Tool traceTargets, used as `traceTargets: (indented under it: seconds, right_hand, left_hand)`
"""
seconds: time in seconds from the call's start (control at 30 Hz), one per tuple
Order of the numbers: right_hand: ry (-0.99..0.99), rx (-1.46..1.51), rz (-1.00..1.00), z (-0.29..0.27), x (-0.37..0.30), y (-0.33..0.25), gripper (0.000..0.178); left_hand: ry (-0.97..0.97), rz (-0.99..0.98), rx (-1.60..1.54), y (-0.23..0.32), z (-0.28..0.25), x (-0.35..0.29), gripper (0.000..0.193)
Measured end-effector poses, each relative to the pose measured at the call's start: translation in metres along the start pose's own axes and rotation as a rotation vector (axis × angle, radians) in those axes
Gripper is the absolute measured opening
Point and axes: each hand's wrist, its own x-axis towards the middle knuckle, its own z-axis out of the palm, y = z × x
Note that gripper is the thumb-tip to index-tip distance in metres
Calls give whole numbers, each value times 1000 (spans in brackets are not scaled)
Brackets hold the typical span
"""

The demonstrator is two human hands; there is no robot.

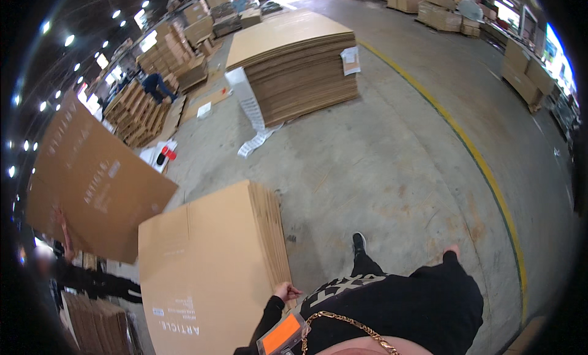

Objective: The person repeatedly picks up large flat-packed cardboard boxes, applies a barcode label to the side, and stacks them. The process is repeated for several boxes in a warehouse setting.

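Observation:
A stack of flattened cardboard boxes (pixel 202 251) stands close in front of me to the left, its layered edges showing on the right side. My left hand (pixel 286 291) is at that stack's right edge, fingers loosely stretched out; whether it touches the cardboard I cannot tell. Off to my right, my right hand (pixel 452 250) shows only in part beyond the black sleeve, its fingers hidden. Across the stack, a co-worker's hand (pixel 60 217) rests against a large flat cardboard sheet (pixel 101 180) held up on a tilt.
Farther ahead stands a tall stack of cardboard sheets (pixel 300 73) with a paper strip (pixel 248 104) trailing onto the floor. A yellow floor line (pixel 456 134) curves along the right. Wooden pallets (pixel 136 113) and a bending person (pixel 158 87) are at the far left. Another cardboard stack (pixel 98 324) sits lower left.

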Motion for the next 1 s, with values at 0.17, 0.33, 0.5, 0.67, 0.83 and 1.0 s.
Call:
traceTargets:
  seconds: [0.17,0.33,0.5,0.67,0.83,1.0]
  right_hand:
    - [-691,-450,-464,71,-10,-36,35]
    - [-669,-116,-1045,77,21,-212,46]
    - [-587,260,-761,28,68,-400,34]
    - [-597,479,-787,-22,129,-536,33]
    - [-711,-57,-807,-4,103,-611,25]
    - [-758,82,-655,-27,144,-698,23]
  left_hand:
    - [215,182,213,148,37,38,27]
    - [374,201,672,233,84,98,28]
    - [216,279,738,270,110,140,24]
    - [121,215,811,321,91,201,17]
    - [257,-225,1060,396,11,229,48]
    - [352,251,1379,606,5,321,36]
